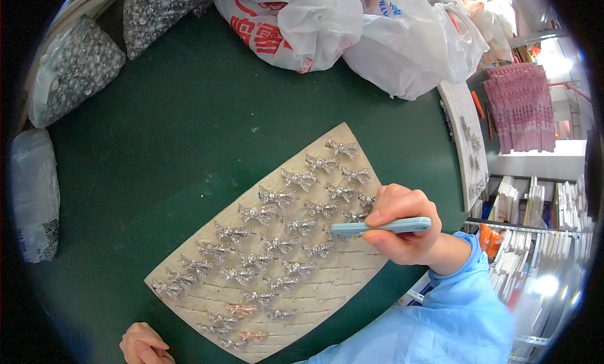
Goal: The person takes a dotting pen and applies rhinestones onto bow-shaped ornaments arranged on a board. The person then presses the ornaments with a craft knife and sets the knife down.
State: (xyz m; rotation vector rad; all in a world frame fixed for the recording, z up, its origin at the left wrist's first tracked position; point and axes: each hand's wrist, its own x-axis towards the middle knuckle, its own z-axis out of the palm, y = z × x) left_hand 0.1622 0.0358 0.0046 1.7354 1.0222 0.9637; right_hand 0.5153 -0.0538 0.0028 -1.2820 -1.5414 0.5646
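Observation:
A pale slotted board point(324, 288) lies tilted on the green table, with rows of silver bow-shaped pieces point(278, 197) standing in its slits. Two of the bows near the lower end look rose-coloured point(253, 335). Over the board's right edge, my right hand point(402, 224) is closed around a light blue, pen-like tool point(412, 224), whose tip reaches a bow in the right part of the rows. My left hand point(145, 344) rests on the table just off the board's lower left side, its fingers curled; whether it holds anything is hidden.
Clear bags of small metallic parts point(78, 68) lie at the upper left, above another plastic bag point(36, 194). White plastic bags point(302, 24) line the far edge. At right are a second board point(464, 137), pink bundles point(521, 106) and shelves with white stacks point(513, 257).

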